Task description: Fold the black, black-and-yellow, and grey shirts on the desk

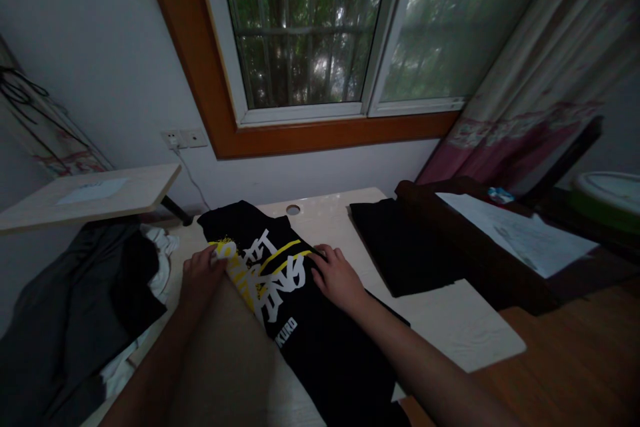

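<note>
A black T-shirt (330,340) with white and yellow lettering lies on the desk in a long, narrow folded strip. It runs from near the wall down to the bottom of the view. My left hand (201,273) has its fingers closed on the strip's left edge, beside the yellow print. On the opposite edge, my right hand (339,279) grips the cloth with bent fingers, near the yellow stripes. The undersides of both grips are hidden.
Folded black cloth (400,247) lies to the right on the pale desk (465,327). Heaped grey and black clothes (75,313) are at the left, below a raised shelf (90,193). Papers (520,233) rest on dark furniture at the right. A window (310,33) is ahead.
</note>
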{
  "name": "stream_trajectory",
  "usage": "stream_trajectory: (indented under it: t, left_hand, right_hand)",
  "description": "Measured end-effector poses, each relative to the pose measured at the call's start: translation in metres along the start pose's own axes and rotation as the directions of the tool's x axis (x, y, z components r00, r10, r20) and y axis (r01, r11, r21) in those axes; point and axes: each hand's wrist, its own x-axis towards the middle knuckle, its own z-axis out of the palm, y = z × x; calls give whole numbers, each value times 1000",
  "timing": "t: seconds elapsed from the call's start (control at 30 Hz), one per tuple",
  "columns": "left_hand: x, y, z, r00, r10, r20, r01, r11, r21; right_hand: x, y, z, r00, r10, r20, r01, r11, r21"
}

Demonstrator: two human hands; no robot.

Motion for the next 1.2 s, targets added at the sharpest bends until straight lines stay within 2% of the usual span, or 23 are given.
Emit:
stream_trajectory:
  t: [0.1,0.27,0.43,0.57,0.73,0.83,0.93,1.03,1.1,1.2]
  left_hand:
    - [11,5,4,998,-46,40,49,996,-77]
    - [27,14,7,996,-39,75,49,990,-132]
    - [45,25,17,998,8,59,1,988,-153]
    - [73,35,28,999,-27,22,30,988,-151]
    - [108,48,37,999,-37,-14,34,986,-165]
    - [115,57,42,1000,-16,-23,12,985,-171]
    - [103,64,44,999,14,-45,-22,987,-160]
    - [71,75,41,988,117,-96,-126,988,-85]
    - [39,84,37,957,280,-75,-282,959,-21]
    - [-18,101,29,871,488,58,-489,872,-9]
  right_hand:
    - [-2,4,-2,996,67,55,-67,998,-1]
    - [-4,8,-6,986,109,125,-109,994,-6]
    - [-3,13,-7,983,114,146,-125,990,69]
    - [-3,16,-9,975,125,183,-155,975,159]
    - [-11,8,-16,968,97,231,-153,959,238]
    - [-18,1,-20,962,62,265,-143,943,300]
    - [-24,-3,-24,954,-24,298,-98,916,388]
    - [-28,0,-29,938,-127,322,-34,892,451]
    - [-28,5,-33,938,-132,319,-18,904,428]
    - [-23,13,-40,967,-15,255,-51,967,250]
